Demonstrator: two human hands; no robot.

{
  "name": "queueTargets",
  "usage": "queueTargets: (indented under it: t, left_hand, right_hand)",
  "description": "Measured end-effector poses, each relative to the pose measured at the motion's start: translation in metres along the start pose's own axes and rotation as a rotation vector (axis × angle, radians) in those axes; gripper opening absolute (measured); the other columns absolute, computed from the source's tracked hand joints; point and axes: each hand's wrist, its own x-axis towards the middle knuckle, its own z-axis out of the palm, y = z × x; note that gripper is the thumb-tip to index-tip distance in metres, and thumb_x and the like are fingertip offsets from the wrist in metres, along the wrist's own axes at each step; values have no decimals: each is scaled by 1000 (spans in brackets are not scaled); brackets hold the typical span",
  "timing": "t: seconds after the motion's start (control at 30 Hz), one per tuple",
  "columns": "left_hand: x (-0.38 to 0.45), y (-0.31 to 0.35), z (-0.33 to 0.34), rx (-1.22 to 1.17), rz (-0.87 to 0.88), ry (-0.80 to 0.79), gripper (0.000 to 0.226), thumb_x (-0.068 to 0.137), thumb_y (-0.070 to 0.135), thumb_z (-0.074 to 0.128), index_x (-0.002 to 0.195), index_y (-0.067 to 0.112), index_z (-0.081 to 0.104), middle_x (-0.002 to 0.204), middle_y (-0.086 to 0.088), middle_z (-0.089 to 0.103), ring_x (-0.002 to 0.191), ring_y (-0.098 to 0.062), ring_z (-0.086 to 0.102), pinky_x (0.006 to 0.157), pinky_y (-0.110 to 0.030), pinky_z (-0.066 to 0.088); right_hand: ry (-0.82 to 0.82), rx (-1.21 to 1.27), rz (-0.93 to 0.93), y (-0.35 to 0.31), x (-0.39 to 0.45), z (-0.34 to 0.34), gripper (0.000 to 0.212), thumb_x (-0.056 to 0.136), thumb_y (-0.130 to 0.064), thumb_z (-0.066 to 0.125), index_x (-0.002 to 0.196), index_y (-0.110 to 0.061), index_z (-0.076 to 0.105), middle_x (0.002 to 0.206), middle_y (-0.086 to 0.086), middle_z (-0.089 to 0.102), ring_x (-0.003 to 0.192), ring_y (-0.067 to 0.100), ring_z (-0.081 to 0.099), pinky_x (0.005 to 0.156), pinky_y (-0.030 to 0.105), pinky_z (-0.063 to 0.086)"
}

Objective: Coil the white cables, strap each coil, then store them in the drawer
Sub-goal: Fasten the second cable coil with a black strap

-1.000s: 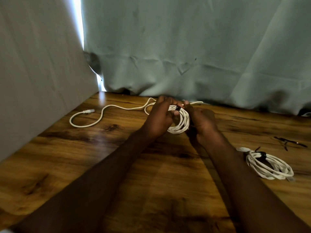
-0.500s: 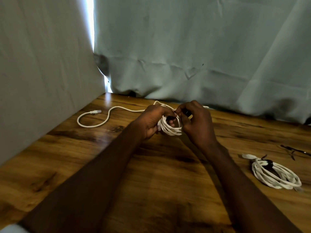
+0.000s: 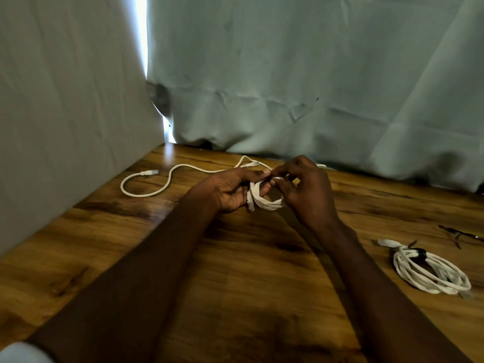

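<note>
A small white cable coil is held just above the wooden table near its far edge. My left hand grips the coil's left side with curled fingers. My right hand pinches at the top of the coil, where a dark strap is mostly hidden under the fingertips. A loose white cable snakes across the table to the left, its plug end lying free. A second white coil, bound with a black strap, lies at the right. No drawer is visible.
Pale curtains hang along the back and left sides of the table. Thin dark straps lie at the far right edge, beyond the strapped coil.
The coil has turned more upright between my hands. My right hand has risen from beside the coil to pinch at its top. The view has shifted slightly.
</note>
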Motion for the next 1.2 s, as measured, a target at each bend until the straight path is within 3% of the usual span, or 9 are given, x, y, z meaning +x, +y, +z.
queueTargets:
  t: [0.1, 0.43, 0.63, 0.8, 0.87, 0.97, 1.03, 1.13, 1.2]
  left_hand:
    - [-1, 0, 0, -34, 9, -17, 6, 90, -2, 65, 94, -3, 69, 92, -17, 70, 72, -23, 74, 69, -30, 64]
    - [3, 2, -4, 39, 6, 5, 22, 87, 5, 72, 108, 0, 70, 92, -15, 69, 74, -22, 69, 79, -31, 61]
    - [2, 3, -2, 56, 28, 36, 6, 88, 5, 71, 92, 1, 73, 87, -15, 73, 67, -21, 69, 68, -29, 62]
    - [2, 1, 0, 51, 39, 49, 6, 86, 1, 70, 92, 0, 73, 87, -15, 74, 67, -22, 70, 71, -29, 62]
    - [2, 0, 0, 65, 41, 61, 7, 86, 0, 69, 92, 1, 73, 86, -15, 74, 68, -22, 70, 73, -30, 62]
    - [0, -1, 2, 91, 50, 87, 7, 90, -2, 66, 92, 0, 72, 80, -14, 75, 64, -21, 73, 63, -28, 63]
    - [1, -2, 3, 97, 51, 91, 6, 90, -2, 66, 91, 0, 72, 83, -15, 76, 68, -20, 74, 62, -28, 63]
    - [3, -1, 1, 84, 48, 78, 6, 85, 0, 73, 91, 1, 72, 91, -17, 76, 74, -20, 74, 77, -30, 62]
    - [3, -1, 1, 89, 46, 67, 5, 85, 0, 73, 90, 1, 72, 89, -17, 75, 70, -20, 73, 75, -29, 62]
  right_hand:
    - [10, 8, -6, -1, 0, 1, 13, 86, -18, 78, 97, -24, 82, 92, -8, 63, 84, 12, 62, 70, 36, 51]
    - [54, -30, -2, -4, -1, 8, 13, 85, -25, 80, 98, -23, 82, 94, -8, 63, 88, 16, 61, 70, 33, 48]
    - [223, 163, 263, -13, -3, 20, 3, 80, -21, 84, 81, -23, 81, 87, -8, 65, 78, 9, 64, 74, 33, 55]
    - [232, 308, 416, -17, -4, 23, 11, 80, -19, 85, 77, -29, 80, 86, -15, 71, 90, -1, 65, 94, 40, 56]
    - [221, 396, 476, -17, -4, 25, 7, 76, -24, 87, 77, -29, 82, 86, -12, 76, 97, 7, 70, 95, 47, 56]
    - [211, 565, 587, -15, -3, 26, 10, 73, -26, 88, 82, -28, 83, 88, -3, 80, 93, 24, 76, 89, 52, 60]
    - [211, 533, 601, -14, -3, 26, 6, 77, -26, 85, 82, -25, 83, 89, -2, 79, 87, 20, 76, 84, 48, 62]
    - [198, 302, 513, -15, -3, 22, 5, 81, -23, 79, 81, -27, 79, 94, -5, 76, 78, 7, 67, 70, 28, 53]
    - [183, 265, 494, -15, -4, 20, 5, 78, -23, 78, 77, -28, 77, 93, -5, 74, 76, 6, 65, 68, 28, 52]
